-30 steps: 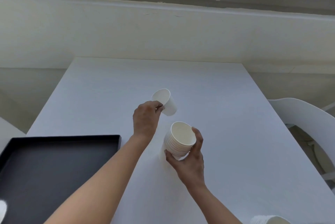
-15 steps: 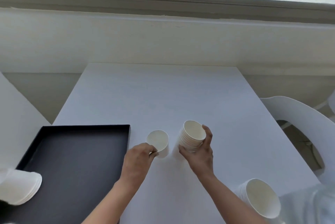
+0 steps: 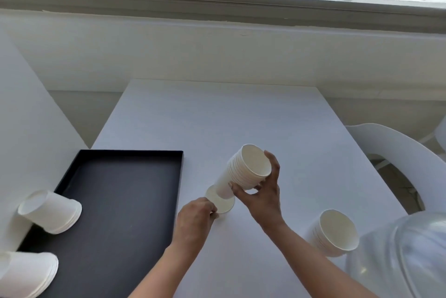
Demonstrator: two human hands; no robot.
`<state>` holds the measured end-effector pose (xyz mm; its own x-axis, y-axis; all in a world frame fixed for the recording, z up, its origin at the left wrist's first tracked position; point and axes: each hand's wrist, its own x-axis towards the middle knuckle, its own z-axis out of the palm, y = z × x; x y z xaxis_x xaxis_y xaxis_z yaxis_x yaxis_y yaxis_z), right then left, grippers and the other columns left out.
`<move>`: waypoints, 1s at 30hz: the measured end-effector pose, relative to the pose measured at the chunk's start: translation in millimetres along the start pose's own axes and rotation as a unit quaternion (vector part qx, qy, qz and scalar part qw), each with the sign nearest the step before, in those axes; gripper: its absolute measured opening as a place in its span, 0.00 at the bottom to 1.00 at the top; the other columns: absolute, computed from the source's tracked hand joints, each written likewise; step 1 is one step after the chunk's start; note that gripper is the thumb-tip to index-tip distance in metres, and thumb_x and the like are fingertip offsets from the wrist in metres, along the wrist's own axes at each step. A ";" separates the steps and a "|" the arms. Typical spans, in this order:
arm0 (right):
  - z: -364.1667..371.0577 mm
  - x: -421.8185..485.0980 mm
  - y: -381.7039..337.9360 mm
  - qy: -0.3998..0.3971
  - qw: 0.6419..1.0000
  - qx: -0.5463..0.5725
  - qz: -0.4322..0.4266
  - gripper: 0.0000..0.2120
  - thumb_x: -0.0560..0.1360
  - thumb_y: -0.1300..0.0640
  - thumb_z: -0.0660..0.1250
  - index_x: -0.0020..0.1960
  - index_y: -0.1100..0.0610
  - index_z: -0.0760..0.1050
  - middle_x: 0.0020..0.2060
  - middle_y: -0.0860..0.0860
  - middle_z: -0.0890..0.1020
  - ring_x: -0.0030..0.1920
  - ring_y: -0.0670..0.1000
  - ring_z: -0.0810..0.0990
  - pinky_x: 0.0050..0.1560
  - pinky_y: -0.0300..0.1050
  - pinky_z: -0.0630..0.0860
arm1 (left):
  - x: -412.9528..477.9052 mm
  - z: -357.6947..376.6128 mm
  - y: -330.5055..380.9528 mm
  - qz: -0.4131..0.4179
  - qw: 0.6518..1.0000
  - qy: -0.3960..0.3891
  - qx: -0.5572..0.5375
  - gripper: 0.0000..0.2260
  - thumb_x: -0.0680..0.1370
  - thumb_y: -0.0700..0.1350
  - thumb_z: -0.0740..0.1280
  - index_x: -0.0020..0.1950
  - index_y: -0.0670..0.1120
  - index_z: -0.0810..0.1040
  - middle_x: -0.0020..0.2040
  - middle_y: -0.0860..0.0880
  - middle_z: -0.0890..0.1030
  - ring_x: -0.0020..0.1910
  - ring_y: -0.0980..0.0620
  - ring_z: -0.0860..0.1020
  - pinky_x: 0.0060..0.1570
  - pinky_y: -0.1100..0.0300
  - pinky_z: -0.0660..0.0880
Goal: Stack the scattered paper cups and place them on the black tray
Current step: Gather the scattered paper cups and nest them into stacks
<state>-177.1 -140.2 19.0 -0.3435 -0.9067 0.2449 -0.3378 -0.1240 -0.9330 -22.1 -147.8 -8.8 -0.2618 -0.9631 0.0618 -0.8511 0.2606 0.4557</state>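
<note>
While my right hand (image 3: 260, 195) grips the tilted stack of cups (image 3: 246, 169), its base dips into the single cup (image 3: 220, 202) standing on the table (image 3: 217, 116), whose rim my left hand (image 3: 195, 217) pinches. The black tray (image 3: 115, 201) lies just left, two stacks (image 3: 52, 214) lying on it.

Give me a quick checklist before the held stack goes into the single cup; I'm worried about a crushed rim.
1. Right hand grips the stack: ok.
2. Left hand steadies the single cup: ok.
3. Cup upright on the table: ok.
4. Stack base inside cup rim: cannot tell.
5. Stack in line with cup: not ok, tilted.
6. Black tray has bare floor: ok.
</note>
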 end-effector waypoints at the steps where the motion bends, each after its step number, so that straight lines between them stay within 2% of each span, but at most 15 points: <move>1: 1.3 -2.5 0.4 -0.006 1.000 0.003 0.007 0.45 0.61 0.64 0.79 0.65 0.40 0.56 0.55 0.20 0.67 0.53 0.30 0.73 0.48 0.40 0.79 | -0.7 0.5 -0.2 0.002 1.000 0.003 -0.008 0.11 0.76 0.49 0.66 0.56 0.49 0.80 0.54 0.54 0.81 0.53 0.54 0.78 0.52 0.66 0.71; 4: 2.0 -4.2 0.3 -0.017 1.000 0.011 0.022 0.45 0.61 0.64 0.78 0.64 0.38 0.55 0.54 0.20 0.68 0.53 0.31 0.74 0.50 0.43 0.79 | -3.9 2.2 -1.5 0.008 0.999 0.017 -0.046 0.09 0.74 0.45 0.69 0.52 0.44 0.81 0.53 0.51 0.81 0.50 0.52 0.79 0.50 0.65 0.73; 7: 1.6 -5.3 -1.5 -0.035 0.999 0.013 0.022 0.45 0.61 0.62 0.78 0.64 0.35 0.55 0.54 0.22 0.69 0.53 0.34 0.75 0.50 0.41 0.79 | -8.4 4.3 -1.4 0.018 0.995 0.035 -0.089 0.06 0.70 0.39 0.73 0.44 0.39 0.80 0.53 0.49 0.81 0.47 0.48 0.80 0.47 0.61 0.75; 10: 2.3 -8.9 -2.0 -0.057 0.998 0.010 0.027 0.46 0.60 0.59 0.78 0.62 0.29 0.54 0.53 0.24 0.71 0.53 0.41 0.77 0.50 0.41 0.78 | -10.2 5.8 -0.7 0.028 0.992 0.045 -0.113 0.07 0.67 0.37 0.75 0.41 0.38 0.78 0.50 0.48 0.81 0.38 0.48 0.78 0.39 0.63 0.73; 12: 3.0 -10.5 -0.4 -0.066 0.997 0.008 0.032 0.45 0.60 0.56 0.77 0.61 0.27 0.54 0.53 0.26 0.72 0.52 0.42 0.78 0.50 0.42 0.79 | -10.5 6.3 -1.3 0.026 0.990 0.058 -0.128 0.10 0.65 0.36 0.76 0.41 0.38 0.77 0.47 0.47 0.79 0.34 0.47 0.77 0.36 0.59 0.77; 14: 3.7 -11.6 1.8 -0.073 0.997 0.000 0.035 0.45 0.60 0.56 0.77 0.62 0.28 0.54 0.53 0.27 0.72 0.52 0.41 0.78 0.50 0.44 0.79 | -11.3 6.6 -2.3 0.017 0.987 0.068 -0.145 0.14 0.64 0.36 0.77 0.42 0.39 0.75 0.46 0.47 0.76 0.34 0.47 0.77 0.37 0.55 0.79; 17: 5.0 -15.3 4.8 -0.087 0.995 -0.023 0.034 0.44 0.61 0.57 0.77 0.64 0.31 0.54 0.55 0.27 0.71 0.54 0.39 0.76 0.53 0.42 0.78 | -13.1 8.8 -4.5 0.010 0.983 0.073 -0.166 0.18 0.62 0.37 0.78 0.45 0.39 0.73 0.48 0.47 0.74 0.37 0.49 0.78 0.40 0.57 0.80; 20: 6.8 -19.9 7.3 -0.101 0.993 -0.046 0.029 0.43 0.62 0.53 0.77 0.64 0.33 0.54 0.59 0.29 0.71 0.55 0.37 0.74 0.53 0.37 0.75 | -14.8 11.9 -5.8 -0.018 0.980 0.066 -0.189 0.22 0.63 0.38 0.78 0.52 0.40 0.73 0.54 0.47 0.74 0.42 0.51 0.79 0.42 0.59 0.79; 23: 9.0 -23.6 10.1 -0.114 0.991 -0.062 0.028 0.41 0.62 0.51 0.78 0.64 0.35 0.55 0.63 0.32 0.69 0.56 0.39 0.75 0.55 0.39 0.75 | -15.0 14.3 -5.3 -0.042 0.974 0.057 -0.215 0.27 0.65 0.40 0.77 0.61 0.43 0.71 0.60 0.49 0.73 0.45 0.55 0.77 0.46 0.62 0.77; 26: 9.7 -27.0 13.3 -0.121 0.989 -0.075 0.043 0.41 0.63 0.50 0.77 0.64 0.35 0.54 0.61 0.29 0.68 0.58 0.43 0.74 0.56 0.42 0.75 | -14.4 16.9 -4.2 -0.034 0.974 0.028 -0.220 0.34 0.66 0.41 0.77 0.68 0.46 0.66 0.63 0.49 0.72 0.48 0.56 0.77 0.50 0.64 0.77; 30: 10.0 -30.0 16.2 -0.133 0.985 -0.089 0.063 0.41 0.63 0.53 0.77 0.63 0.33 0.53 0.59 0.27 0.67 0.58 0.44 0.74 0.54 0.40 0.74 | -14.7 19.1 -2.6 -0.043 0.971 0.005 -0.235 0.35 0.66 0.43 0.77 0.69 0.49 0.64 0.63 0.52 0.74 0.51 0.56 0.78 0.51 0.63 0.77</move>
<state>-163.5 -119.0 -6.1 -0.1579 -0.9870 0.0304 -0.4640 0.0469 -0.8846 -24.7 -133.1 -27.8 -0.1917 -0.9814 0.0134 -0.5679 0.1221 0.8140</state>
